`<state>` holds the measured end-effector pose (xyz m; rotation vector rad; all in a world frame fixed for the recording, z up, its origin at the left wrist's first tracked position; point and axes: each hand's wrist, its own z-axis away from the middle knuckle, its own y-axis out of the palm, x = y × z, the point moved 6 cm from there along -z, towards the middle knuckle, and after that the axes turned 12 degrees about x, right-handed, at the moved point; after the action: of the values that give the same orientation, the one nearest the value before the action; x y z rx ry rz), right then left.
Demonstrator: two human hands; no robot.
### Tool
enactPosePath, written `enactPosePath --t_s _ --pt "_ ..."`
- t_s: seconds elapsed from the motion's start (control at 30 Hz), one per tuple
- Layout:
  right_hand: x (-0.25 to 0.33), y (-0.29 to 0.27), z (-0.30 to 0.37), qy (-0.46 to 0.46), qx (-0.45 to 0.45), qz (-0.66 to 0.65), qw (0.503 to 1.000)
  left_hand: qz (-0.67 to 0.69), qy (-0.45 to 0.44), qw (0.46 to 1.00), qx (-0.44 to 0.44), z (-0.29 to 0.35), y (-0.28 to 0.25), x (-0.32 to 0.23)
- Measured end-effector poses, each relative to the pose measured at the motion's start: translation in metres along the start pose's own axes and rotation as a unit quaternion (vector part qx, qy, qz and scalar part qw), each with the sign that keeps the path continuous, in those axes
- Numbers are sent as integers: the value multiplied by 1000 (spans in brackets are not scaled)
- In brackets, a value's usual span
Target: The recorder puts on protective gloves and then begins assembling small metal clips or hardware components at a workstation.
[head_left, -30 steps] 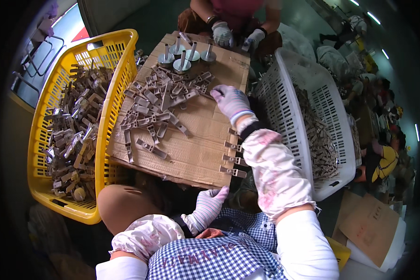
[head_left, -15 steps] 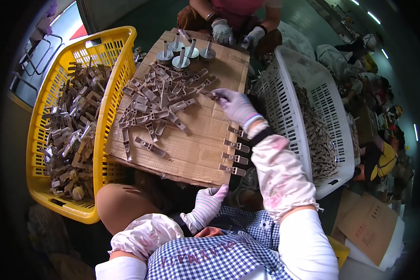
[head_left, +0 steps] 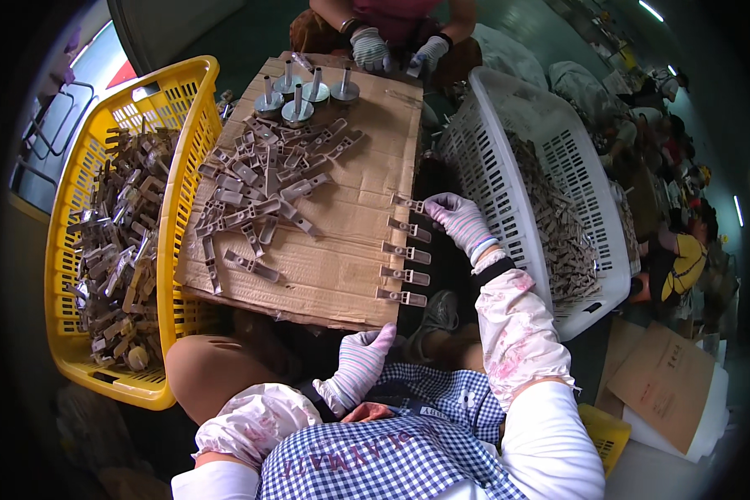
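Observation:
My right hand, in a striped glove, pinches the end of a small grey-brown clip-like part at the right edge of the cardboard. Below it, several similar parts lie in a row, their ends jutting past that edge. My left hand, gloved too, is at the cardboard's front edge with thumb raised and fingers curled; what they hold, if anything, is hidden. A loose heap of the same parts covers the cardboard's left half. Several round metal discs with upright posts stand behind the heap.
On the left, a yellow basket holds many metal parts. A white basket on the right contains many brownish parts. Across the cardboard are another person's gloved hands. A brown carton sheet lies at the lower right.
My right hand has moved from beside the heap to the cardboard's right edge, bringing a part to the far end of the row. The left hand stays near the front edge.

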<state>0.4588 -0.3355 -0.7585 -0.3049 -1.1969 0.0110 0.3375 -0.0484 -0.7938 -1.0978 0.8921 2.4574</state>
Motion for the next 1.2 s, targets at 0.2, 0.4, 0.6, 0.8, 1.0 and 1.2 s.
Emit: enactPosePath --t_s 0.2,0.4,0.6,0.8,1.0,1.2 --pt "8 3 -3 -2 13 61 998 -10 -10 1000 -1 2 1 -4" --pt "6 3 -6 2 13 56 998 5 -11 1000 -15 3 -1 -3" --pt "-5 -1 -15 -4 -8 176 984 17 -9 1000 -12 -1 -1 2" --pt "-3 0 -17 31 16 199 979 8 -12 1000 4 -3 -5 9" --pt "65 25 -13 -137 -15 355 925 9 -32 999 6 -2 -1 7" --pt "146 127 -23 -205 18 521 829 4 -5 1000 -1 -2 -1 3"
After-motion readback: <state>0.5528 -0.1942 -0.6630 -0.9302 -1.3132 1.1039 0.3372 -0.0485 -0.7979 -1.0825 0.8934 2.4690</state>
